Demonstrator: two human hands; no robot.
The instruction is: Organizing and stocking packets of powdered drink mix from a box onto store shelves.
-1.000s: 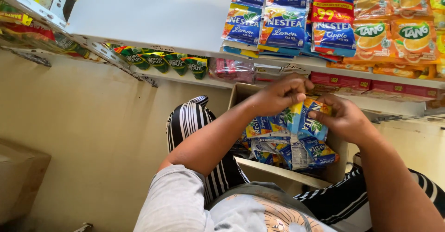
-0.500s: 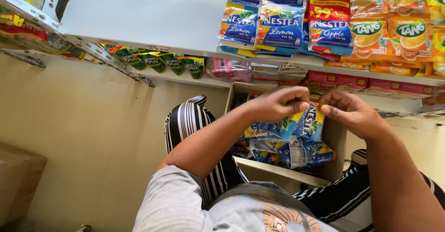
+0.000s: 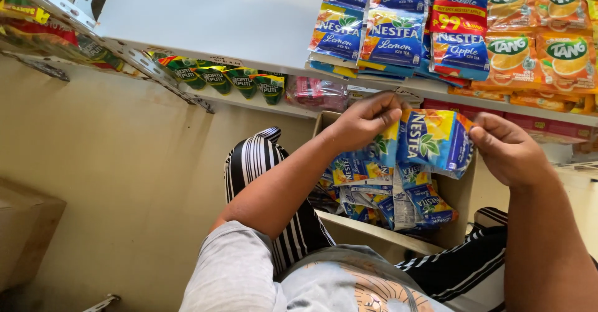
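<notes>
My left hand (image 3: pixel 364 122) and my right hand (image 3: pixel 507 148) hold a small stack of blue and yellow drink-mix sachets (image 3: pixel 433 140) between them, above an open cardboard box (image 3: pixel 461 193). The left hand pinches the stack's left edge, the right hand pinches its right edge. Inside the box lie several more loose blue sachets (image 3: pixel 398 200). The box rests between my knees, which are in black and white striped trousers (image 3: pixel 261 162).
A white shelf (image 3: pixel 212 19) runs overhead with stacked blue sachets (image 3: pixel 392 31) and orange sachets (image 3: pixel 542 50). A lower shelf holds green packets (image 3: pixel 218 78) and pink packets (image 3: pixel 317 91). A beige floor lies at the left, with a brown box (image 3: pixel 25 237) at its edge.
Both hands have lifted a stack of sachets up out of the box and spread slightly apart, so the stack now shows between them.
</notes>
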